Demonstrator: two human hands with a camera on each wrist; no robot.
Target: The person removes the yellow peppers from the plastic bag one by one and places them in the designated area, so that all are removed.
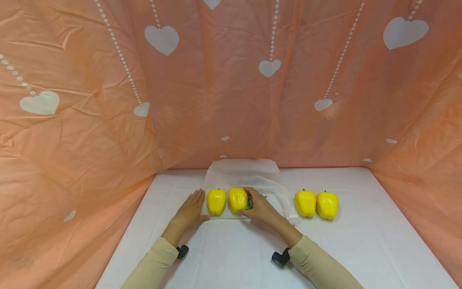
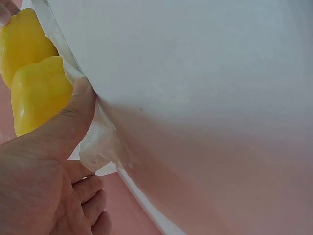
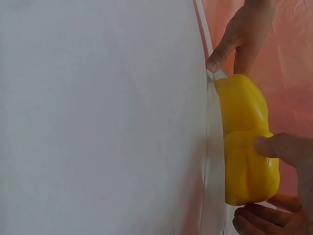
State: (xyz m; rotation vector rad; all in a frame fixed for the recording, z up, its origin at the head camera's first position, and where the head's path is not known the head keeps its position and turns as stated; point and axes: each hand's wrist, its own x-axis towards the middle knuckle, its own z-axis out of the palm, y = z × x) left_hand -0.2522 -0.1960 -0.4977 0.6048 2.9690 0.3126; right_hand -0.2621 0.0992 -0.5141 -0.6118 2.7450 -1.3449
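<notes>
A thin, whitish see-through bag (image 1: 243,170) lies flat on the table. Two yellow bell peppers stand side by side over its front part. My right hand (image 1: 260,204) grips the right-hand bell pepper (image 1: 238,200), thumb on the near side and fingers round the far side. Just left of it is the other bell pepper (image 1: 216,202), close to my left hand (image 1: 190,206). That hand rests at the bag's left edge with its fingers straight. In the left wrist view its thumb (image 2: 80,105) presses on the bag's front edge.
Two more yellow bell peppers, one on the left (image 1: 305,203) and one on the right (image 1: 327,205), stand together to the right of the bag. An orange curtain (image 1: 231,100) with white hearts encloses the white table (image 1: 231,257) at the back and sides.
</notes>
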